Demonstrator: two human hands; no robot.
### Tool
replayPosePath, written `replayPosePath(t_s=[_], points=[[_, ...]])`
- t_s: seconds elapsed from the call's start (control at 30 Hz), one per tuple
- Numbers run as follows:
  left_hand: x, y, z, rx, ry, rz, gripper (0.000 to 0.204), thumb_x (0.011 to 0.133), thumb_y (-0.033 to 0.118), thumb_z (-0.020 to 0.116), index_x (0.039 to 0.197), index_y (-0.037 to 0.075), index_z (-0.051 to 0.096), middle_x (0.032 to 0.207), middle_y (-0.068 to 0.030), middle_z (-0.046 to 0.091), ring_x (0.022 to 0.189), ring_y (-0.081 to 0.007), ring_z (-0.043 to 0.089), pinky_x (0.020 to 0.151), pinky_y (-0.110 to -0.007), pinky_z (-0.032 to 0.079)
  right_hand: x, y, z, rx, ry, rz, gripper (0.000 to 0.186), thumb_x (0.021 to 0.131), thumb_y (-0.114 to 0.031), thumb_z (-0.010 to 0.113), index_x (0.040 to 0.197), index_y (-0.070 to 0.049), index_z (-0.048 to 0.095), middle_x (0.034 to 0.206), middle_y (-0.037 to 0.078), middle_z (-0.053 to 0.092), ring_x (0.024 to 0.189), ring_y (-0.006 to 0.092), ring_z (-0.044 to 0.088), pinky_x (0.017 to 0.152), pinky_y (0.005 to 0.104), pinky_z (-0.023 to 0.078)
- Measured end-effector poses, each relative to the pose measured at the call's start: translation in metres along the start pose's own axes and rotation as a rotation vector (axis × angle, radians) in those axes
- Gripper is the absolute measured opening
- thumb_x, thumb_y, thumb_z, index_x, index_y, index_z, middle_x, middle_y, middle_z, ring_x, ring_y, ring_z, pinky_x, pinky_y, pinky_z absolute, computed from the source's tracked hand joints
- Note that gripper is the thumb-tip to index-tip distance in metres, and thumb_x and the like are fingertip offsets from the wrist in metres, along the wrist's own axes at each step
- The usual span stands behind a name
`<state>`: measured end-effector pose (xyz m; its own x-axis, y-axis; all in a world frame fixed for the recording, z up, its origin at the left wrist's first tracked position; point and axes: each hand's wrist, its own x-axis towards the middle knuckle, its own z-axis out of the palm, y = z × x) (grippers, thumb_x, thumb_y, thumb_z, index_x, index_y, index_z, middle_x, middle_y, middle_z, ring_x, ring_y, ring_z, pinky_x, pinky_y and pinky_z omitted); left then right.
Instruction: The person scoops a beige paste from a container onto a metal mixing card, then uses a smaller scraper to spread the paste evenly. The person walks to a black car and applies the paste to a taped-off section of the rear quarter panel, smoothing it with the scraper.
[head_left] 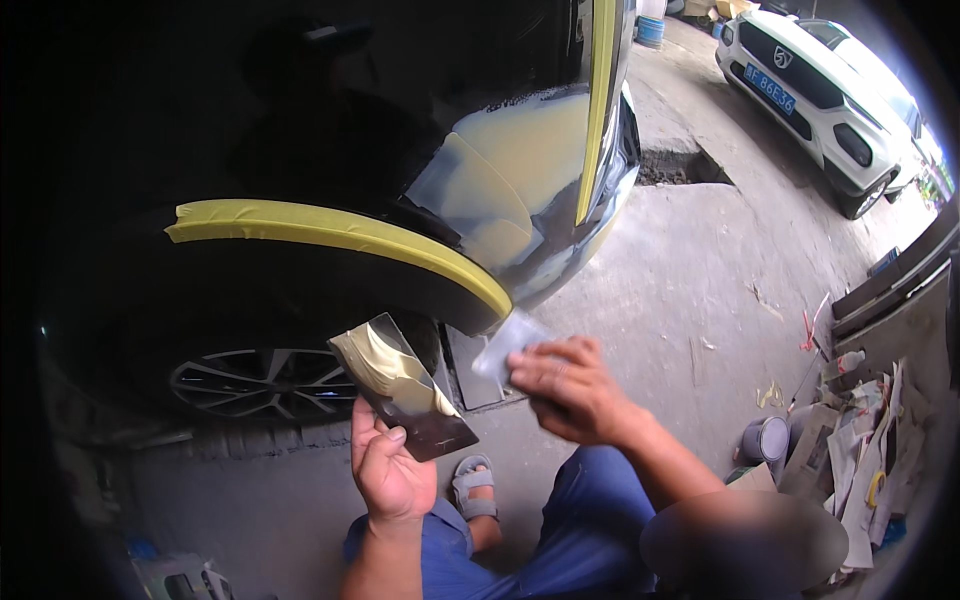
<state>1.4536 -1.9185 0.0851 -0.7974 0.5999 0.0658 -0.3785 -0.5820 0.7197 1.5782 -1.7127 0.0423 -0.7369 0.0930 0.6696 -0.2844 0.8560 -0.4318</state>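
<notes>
My left hand grips a dark flat mixing plate by its lower edge, thumb on top. Cream-yellow body filler lies smeared over the plate's upper half. To its right, my right hand pinches a pale, translucent spreader, slightly blurred and apart from the plate. Both hands are in front of a black car. Its rear corner carries a tan and grey filled patch. Yellow masking tape runs along the wheel arch, and another yellow strip runs up beside the patch.
The car's wheel is behind the plate. At lower right, a metal can stands by piled paper and cardboard. A white car is parked at upper right, near a broken hole in the concrete floor.
</notes>
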Motion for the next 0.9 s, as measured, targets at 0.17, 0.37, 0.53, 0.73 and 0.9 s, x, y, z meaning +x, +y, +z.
replayPosePath(t_s=[0.17, 0.37, 0.53, 0.73, 0.9], points=[[0.001, -0.002, -0.003, 0.073, 0.019, 0.007, 0.062, 0.075, 0.002, 0.044, 0.136, -0.001, 0.038, 0.128, -0.0169, 0.053, 0.119, -0.0283, 0.052, 0.106, -0.044, 0.04, 0.084, 0.008, -0.042, -0.611, 0.212, -0.119, 0.044, 0.076, -0.012, 0.067, 0.119, -0.018, 0.062, 0.135, -0.004, 0.055, 0.124, 0.0174, 0.045, 0.105, 0.0406, 0.023], [0.001, -0.003, -0.008, 0.069, 0.063, -0.002, 0.06, 0.076, 0.002, 0.044, 0.136, -0.002, 0.038, 0.128, -0.0174, 0.055, 0.118, -0.029, 0.054, 0.105, -0.044, 0.041, 0.14, 0.002, -0.057, -0.75, 0.159, -0.253, 0.037, 0.085, -0.02, 0.06, 0.122, -0.021, 0.061, 0.139, -0.007, 0.051, 0.133, 0.0163, 0.037, 0.106, 0.0449, 0.02], [-0.001, -0.001, -0.007, 0.087, 0.097, -0.009, 0.06, 0.075, 0.002, 0.044, 0.134, -0.002, 0.039, 0.127, -0.0175, 0.054, 0.118, -0.0287, 0.053, 0.104, -0.043, 0.042, 0.12, 0.021, -0.049, -0.72, 0.108, -0.21, 0.038, 0.085, -0.016, 0.059, 0.123, -0.021, 0.06, 0.139, -0.007, 0.052, 0.129, 0.0162, 0.042, 0.106, 0.0467, 0.022], [-0.002, 0.001, -0.012, 0.113, 0.066, -0.024, 0.061, 0.073, 0.002, 0.045, 0.134, -0.002, 0.038, 0.127, -0.0177, 0.052, 0.118, -0.0283, 0.052, 0.104, -0.043, 0.041, 0.069, 0.055, -0.029, -0.694, 0.047, -0.116, 0.043, 0.081, -0.011, 0.062, 0.122, -0.021, 0.059, 0.137, -0.006, 0.054, 0.126, 0.016, 0.046, 0.107, 0.0467, 0.024], [-0.001, -0.001, -0.012, 0.109, 0.054, -0.032, 0.06, 0.074, 0.002, 0.045, 0.134, -0.002, 0.039, 0.127, -0.0177, 0.053, 0.118, -0.0284, 0.052, 0.105, -0.043, 0.041, 0.041, 0.083, -0.013, -0.669, 0.079, -0.091, 0.042, 0.08, -0.009, 0.062, 0.12, -0.02, 0.061, 0.135, -0.005, 0.055, 0.125, 0.016, 0.047, 0.107, 0.0458, 0.027]])
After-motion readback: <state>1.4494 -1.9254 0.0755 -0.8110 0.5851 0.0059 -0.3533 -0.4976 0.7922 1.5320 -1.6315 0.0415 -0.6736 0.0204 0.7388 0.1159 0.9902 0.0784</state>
